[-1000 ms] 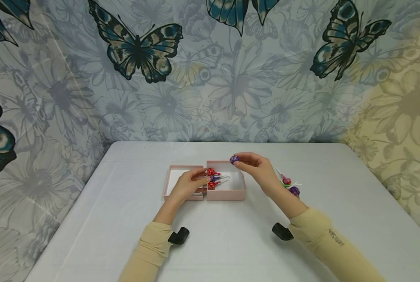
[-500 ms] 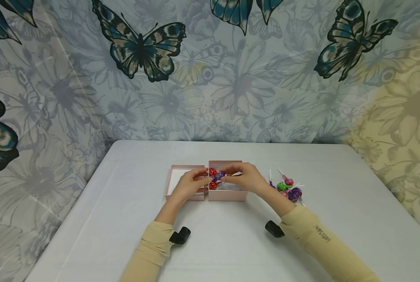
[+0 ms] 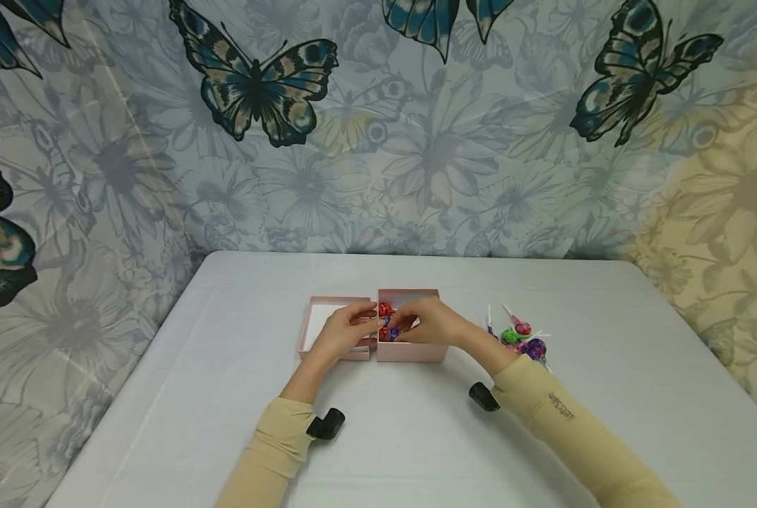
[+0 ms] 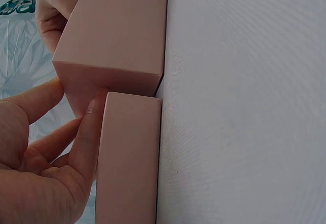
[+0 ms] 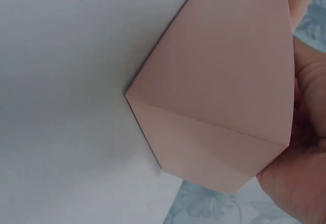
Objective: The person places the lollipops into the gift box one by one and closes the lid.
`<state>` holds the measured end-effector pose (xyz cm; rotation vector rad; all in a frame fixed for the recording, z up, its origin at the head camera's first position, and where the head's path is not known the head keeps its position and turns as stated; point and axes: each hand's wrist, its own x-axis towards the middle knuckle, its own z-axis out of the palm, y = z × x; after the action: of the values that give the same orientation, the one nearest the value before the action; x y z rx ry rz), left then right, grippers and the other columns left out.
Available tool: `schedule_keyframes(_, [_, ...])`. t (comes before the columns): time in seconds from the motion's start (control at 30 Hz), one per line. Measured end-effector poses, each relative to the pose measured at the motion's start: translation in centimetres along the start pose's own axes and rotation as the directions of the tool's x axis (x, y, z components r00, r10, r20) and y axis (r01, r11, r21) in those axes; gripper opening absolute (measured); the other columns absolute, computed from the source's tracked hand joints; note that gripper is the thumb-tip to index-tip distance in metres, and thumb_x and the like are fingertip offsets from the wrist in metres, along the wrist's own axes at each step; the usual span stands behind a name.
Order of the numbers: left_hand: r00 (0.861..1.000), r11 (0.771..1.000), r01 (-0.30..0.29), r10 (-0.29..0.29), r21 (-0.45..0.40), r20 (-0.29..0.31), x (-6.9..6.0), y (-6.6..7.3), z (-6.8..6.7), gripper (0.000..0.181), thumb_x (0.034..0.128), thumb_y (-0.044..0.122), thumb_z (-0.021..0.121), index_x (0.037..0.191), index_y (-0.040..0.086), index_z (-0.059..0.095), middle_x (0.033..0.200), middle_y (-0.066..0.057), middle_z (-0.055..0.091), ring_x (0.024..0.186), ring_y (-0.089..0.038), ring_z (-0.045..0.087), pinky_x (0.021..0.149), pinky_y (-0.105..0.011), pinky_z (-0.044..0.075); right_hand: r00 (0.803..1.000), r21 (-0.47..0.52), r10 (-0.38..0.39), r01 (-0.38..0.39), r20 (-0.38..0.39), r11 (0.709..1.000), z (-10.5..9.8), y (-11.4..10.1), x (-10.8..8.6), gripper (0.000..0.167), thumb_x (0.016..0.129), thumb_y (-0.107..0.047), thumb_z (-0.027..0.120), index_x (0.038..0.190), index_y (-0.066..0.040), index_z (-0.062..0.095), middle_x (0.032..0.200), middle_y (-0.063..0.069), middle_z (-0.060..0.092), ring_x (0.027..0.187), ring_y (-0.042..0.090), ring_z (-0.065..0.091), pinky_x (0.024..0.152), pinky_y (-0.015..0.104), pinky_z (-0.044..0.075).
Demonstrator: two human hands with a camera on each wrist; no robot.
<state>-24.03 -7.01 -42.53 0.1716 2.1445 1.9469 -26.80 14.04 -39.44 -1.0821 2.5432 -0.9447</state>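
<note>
My right hand (image 3: 430, 322) reaches into the pink box (image 3: 411, 352) and pinches a purple-wrapped lollipop (image 3: 394, 334) near its left wall. Red-wrapped lollipops (image 3: 385, 309) lie beside it, partly hidden by my fingers. With its fingers spread, my left hand (image 3: 343, 329) rests against the outside of the box's left wall; in the left wrist view the fingertips touch the pink side (image 4: 114, 25). The right wrist view shows the box's outer walls (image 5: 219, 66), with my right hand (image 5: 300, 178) over the rim and the lollipops out of sight.
A shallow pink lid (image 3: 317, 319) with a white inside stands directly left of the box, partly under my left hand. Right of the box, several lollipops (image 3: 511, 337) with green, pink and purple wrappers lie in a loose pile on the white table (image 3: 378, 437).
My right hand has brought the purple lollipop from above the box's back edge down to the left, inside the box near the red ones. The left hand has stayed at the wall.
</note>
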Motion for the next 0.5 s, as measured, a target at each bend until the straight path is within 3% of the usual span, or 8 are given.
schedule_keyframes(0.27, [1.0, 1.0, -0.009, 0.009, 0.005, -0.003, 0.0, 0.0, 0.0, 0.047, 0.0948, 0.008, 0.064, 0.139, -0.001, 0.051, 0.129, -0.019, 0.058, 0.11, -0.029, 0.062, 0.081, -0.037, 0.059, 0.991, -0.04, -0.041, 0.046, 0.129, 0.998, -0.3, 0.4, 0.8, 0.017, 0.085, -0.004, 0.075, 0.101, -0.008, 0.075, 0.092, -0.004, 0.071, 0.083, 0.006, 0.063, 0.074, 0.02, 0.055])
schedule_keyframes(0.5, [1.0, 1.0, -0.011, 0.011, 0.001, 0.003, 0.1, 0.0, 0.0, 0.049, 0.0949, 0.009, 0.064, 0.14, -0.003, 0.048, 0.131, -0.023, 0.055, 0.113, -0.033, 0.059, 0.083, -0.042, 0.058, 0.976, -0.048, -0.097, 0.108, 0.194, 0.993, -0.1, 0.6, 1.4, 0.017, 0.086, -0.001, 0.073, 0.102, -0.007, 0.076, 0.095, -0.003, 0.072, 0.083, 0.004, 0.063, 0.074, 0.019, 0.055])
